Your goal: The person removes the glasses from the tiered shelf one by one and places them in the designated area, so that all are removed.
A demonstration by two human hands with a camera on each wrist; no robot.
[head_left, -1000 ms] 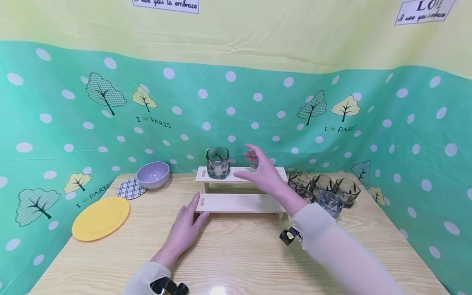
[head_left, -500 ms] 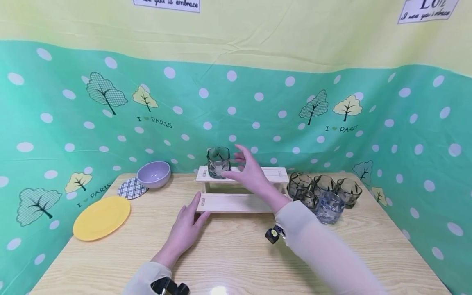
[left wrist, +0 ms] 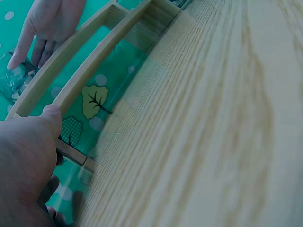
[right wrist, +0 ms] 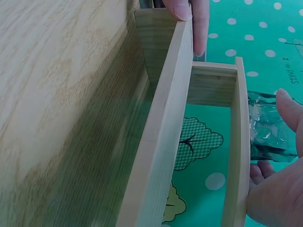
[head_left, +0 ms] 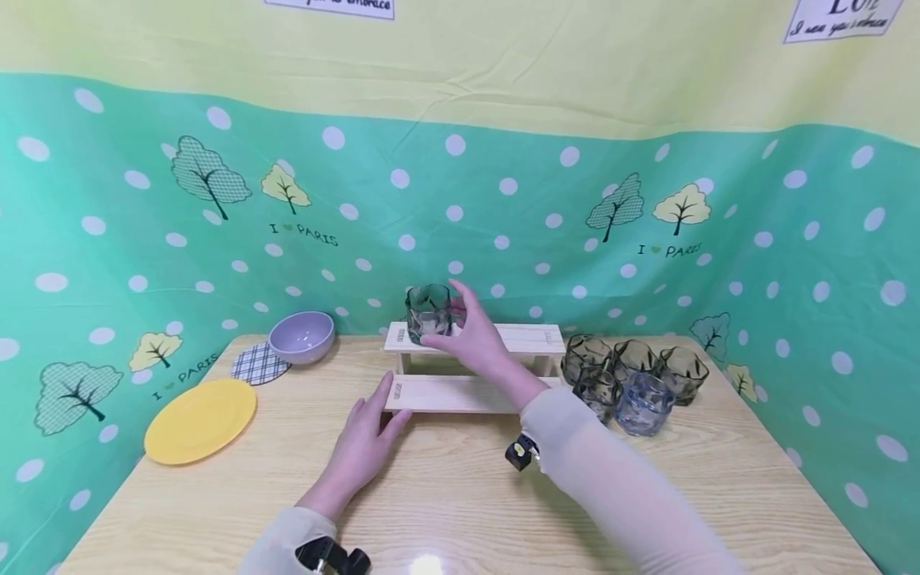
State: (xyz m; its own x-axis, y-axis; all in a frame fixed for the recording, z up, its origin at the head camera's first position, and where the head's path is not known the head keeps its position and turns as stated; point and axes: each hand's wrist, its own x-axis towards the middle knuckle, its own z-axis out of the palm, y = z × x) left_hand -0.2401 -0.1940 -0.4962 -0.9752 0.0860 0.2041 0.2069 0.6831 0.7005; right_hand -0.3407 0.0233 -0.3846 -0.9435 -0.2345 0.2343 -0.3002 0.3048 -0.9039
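A smoky faceted glass tumbler (head_left: pixel 427 307) stands upright at the left end of the upper tier of a two-tier wooden shelf (head_left: pixel 449 393). My right hand (head_left: pixel 476 339) holds this glass from its right side, thumb across the front near the base and fingers behind it, partly hidden. In the right wrist view, the glass (right wrist: pixel 269 126) shows between thumb and fingers. My left hand (head_left: pixel 362 443) grips the left end of the lower tier. Its thumb lies on the board's front edge in the left wrist view, with the other fingers (left wrist: pixel 49 189) beyond the end.
Several smoky tumblers (head_left: pixel 683 374) and a bluish clear one (head_left: pixel 644 406) cluster right of the shelf. At the left are a purple bowl (head_left: pixel 302 337), a checked round mat (head_left: pixel 259 366) and a yellow plate (head_left: pixel 200 422). A patterned cloth (head_left: pixel 503 216) hangs behind the table.
My right hand has moved left along the upper tier to the glass and its fingers have come around it. The left hand has kept its place on the lower tier.
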